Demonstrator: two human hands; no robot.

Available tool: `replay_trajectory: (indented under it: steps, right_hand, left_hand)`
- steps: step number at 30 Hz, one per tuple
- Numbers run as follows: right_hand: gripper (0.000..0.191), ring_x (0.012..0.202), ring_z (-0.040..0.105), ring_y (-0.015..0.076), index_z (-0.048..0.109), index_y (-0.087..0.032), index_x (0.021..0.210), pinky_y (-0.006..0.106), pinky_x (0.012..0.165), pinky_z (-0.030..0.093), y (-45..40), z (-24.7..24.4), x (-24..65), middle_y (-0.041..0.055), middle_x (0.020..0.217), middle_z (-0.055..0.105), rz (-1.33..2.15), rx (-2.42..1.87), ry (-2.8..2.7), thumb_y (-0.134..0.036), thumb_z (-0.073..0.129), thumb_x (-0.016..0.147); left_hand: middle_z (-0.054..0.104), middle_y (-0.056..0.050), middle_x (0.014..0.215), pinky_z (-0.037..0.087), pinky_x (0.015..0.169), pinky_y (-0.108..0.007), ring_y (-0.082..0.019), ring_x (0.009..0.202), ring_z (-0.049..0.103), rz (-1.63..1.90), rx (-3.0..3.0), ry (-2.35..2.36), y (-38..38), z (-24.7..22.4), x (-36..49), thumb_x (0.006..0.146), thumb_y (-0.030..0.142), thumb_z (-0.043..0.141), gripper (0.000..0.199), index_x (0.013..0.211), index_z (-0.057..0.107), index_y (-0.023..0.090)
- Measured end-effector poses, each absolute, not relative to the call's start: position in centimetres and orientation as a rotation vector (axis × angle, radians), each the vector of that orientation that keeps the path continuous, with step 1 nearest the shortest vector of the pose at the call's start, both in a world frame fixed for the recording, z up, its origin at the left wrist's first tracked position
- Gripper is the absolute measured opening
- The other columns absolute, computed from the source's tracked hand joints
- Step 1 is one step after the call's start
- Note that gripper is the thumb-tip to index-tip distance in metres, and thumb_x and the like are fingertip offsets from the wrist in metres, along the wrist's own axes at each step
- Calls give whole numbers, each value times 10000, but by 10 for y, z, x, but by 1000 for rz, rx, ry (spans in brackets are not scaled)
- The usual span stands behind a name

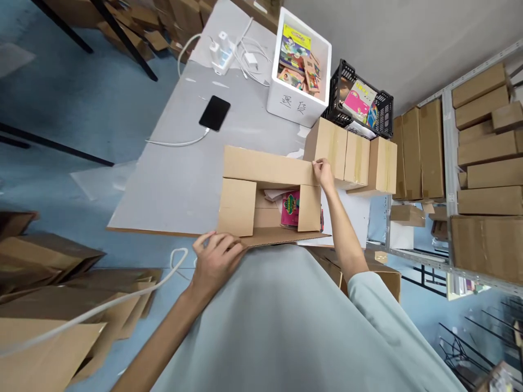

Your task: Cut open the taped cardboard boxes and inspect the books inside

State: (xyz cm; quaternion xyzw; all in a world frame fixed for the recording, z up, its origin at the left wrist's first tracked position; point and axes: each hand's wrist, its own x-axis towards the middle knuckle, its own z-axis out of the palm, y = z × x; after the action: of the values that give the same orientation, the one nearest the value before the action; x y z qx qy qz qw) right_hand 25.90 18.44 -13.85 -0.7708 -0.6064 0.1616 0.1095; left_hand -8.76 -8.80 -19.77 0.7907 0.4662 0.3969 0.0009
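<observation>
An open cardboard box (236, 207) lies at the table's near edge, up against my body, its flaps spread outward. Inside, a pink packet (290, 208) and some pale paper show through the opening, partly covered by the right flap. My left hand (218, 252) has its fingers curled over the left end of the near flap. At the right end of the far flap, my right hand (323, 173) pinches the cardboard between thumb and fingers.
Taped cartons (332, 147) stand right of the box. Behind are a white foam bin (296, 108) of colourful packs and a black crate (384, 113). A phone (214, 113) on a cable and a power strip (223, 59) lie left. Shelves (450, 163) hold more cartons.
</observation>
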Motion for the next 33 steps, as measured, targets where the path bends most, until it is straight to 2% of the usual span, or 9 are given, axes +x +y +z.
replay_trajectory:
  steps: [7, 10, 12, 16, 20, 24, 28, 30, 33]
  right_hand:
    - [434, 1471, 646, 365, 623, -82, 1526, 528, 1261, 501, 170, -141, 235, 294, 1582, 685, 226, -2378, -1907, -283, 431, 1194]
    - [536, 1666, 475, 386, 528, -66, 1665, 589, 1366, 411, 128, -126, 225, 306, 1799, 481, 3, -2234, -2077, -198, 417, 1157]
    - [646, 1784, 302, 415, 420, -56, 1762, 629, 1414, 352, 92, -119, 216, 306, 1891, 341, -24, -2157, -2186, -264, 495, 1155]
    - [1098, 1851, 58, 476, 143, -12, 1871, 661, 1438, 327, 34, -117, 201, 337, 1950, 113, 15, -2233, -2259, -378, 771, 1048]
    - [1082, 1856, -1, 459, 128, -65, 1894, 667, 1455, 288, 25, -124, 192, 292, 1969, 43, 14, -2333, -2210, -353, 745, 1053]
    - [1039, 1863, -16, 418, 128, -127, 1904, 682, 1464, 242, 33, -126, 195, 242, 1985, 45, 110, -2278, -2169, -253, 690, 1039]
    - [1017, 1861, 36, 434, 149, -136, 1896, 701, 1437, 300, 20, -107, 225, 245, 1984, 64, 189, -2274, -2043, -127, 641, 1007]
    - [952, 1841, 168, 454, 203, -88, 1877, 682, 1409, 369, 6, -91, 245, 292, 1956, 160, 240, -2364, -1920, -126, 622, 1023]
    - [682, 1642, 566, 417, 469, -94, 1767, 577, 1304, 531, -7, -73, 258, 292, 1770, 546, 478, -2336, -1987, -262, 602, 1119]
  left_hand:
    - [781, -11, 887, 434, 1036, -498, -258, 887, 704, 1237, 2502, 1455, -81, -194, -87, 1131, 179, 721, 214, 939, 669, 259]
    - [765, -21, 890, 443, 1055, -511, -272, 896, 712, 1191, 2477, 1433, -69, -190, -88, 1153, 257, 706, 229, 930, 654, 262]
    - [755, -25, 892, 454, 1086, -513, -275, 899, 714, 1144, 2430, 1420, -63, -188, -89, 1161, 308, 695, 246, 922, 649, 266]
    - [753, -34, 910, 462, 1165, -536, -275, 900, 716, 1049, 2325, 1439, -59, -187, -90, 1168, 384, 674, 274, 919, 667, 271]
    - [778, -52, 955, 442, 1236, -578, -294, 951, 747, 981, 2307, 1459, -58, -185, -92, 1157, 474, 692, 277, 966, 735, 277]
    - [800, -57, 983, 432, 1275, -600, -305, 979, 770, 927, 2328, 1453, -55, -180, -96, 1151, 479, 699, 247, 1027, 774, 279]
    - [801, -62, 1002, 442, 1280, -617, -320, 994, 769, 829, 2344, 1453, -56, -178, -102, 1146, 485, 689, 258, 1009, 772, 283]
    - [798, -68, 1005, 463, 1266, -613, -329, 1004, 765, 791, 2320, 1493, -58, -176, -103, 1142, 485, 686, 258, 1001, 764, 283]
    - [794, -67, 995, 507, 1227, -589, -333, 998, 762, 731, 2277, 1496, -60, -166, -95, 1116, 521, 713, 257, 1037, 767, 282]
